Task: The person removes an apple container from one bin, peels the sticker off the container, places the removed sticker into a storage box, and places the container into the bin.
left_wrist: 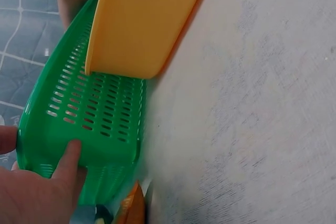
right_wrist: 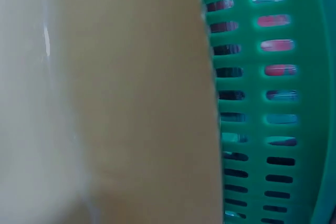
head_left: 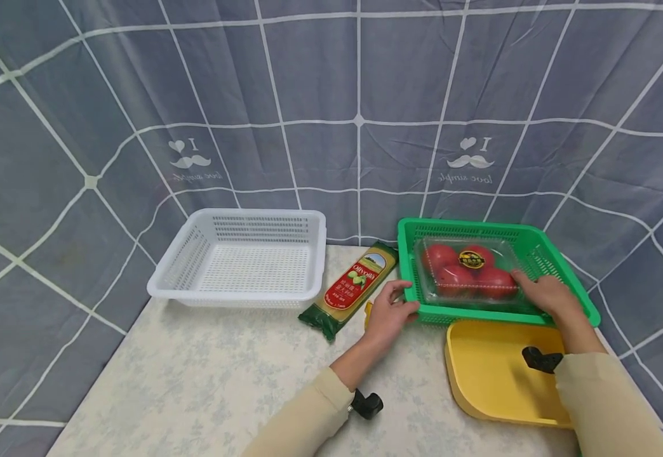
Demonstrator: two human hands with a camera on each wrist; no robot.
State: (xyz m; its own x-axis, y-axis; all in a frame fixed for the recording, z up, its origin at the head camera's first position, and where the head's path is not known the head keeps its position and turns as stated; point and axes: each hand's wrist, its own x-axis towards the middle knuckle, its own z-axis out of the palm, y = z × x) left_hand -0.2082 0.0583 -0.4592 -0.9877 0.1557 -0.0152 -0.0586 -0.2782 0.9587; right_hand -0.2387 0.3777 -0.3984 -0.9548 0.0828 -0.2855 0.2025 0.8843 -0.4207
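Observation:
A clear plastic box of red tomatoes lies inside the green slotted basket. At the box's right end my right hand reaches over the basket's front rim and grips it, thumb on the lid's edge; the other fingertips are hidden. My left hand pinches the basket's left front rim, its fingers on both sides of the wall. In the right wrist view the basket's slotted wall shows red through the holes, while that hand stays out of sight.
A yellow tray stands against the green basket's front. Left of the basket lies a green and gold Olivoilà pack. A small orange-yellow packet sits by my left hand. A white slotted basket stands farther left, before the checked curtain.

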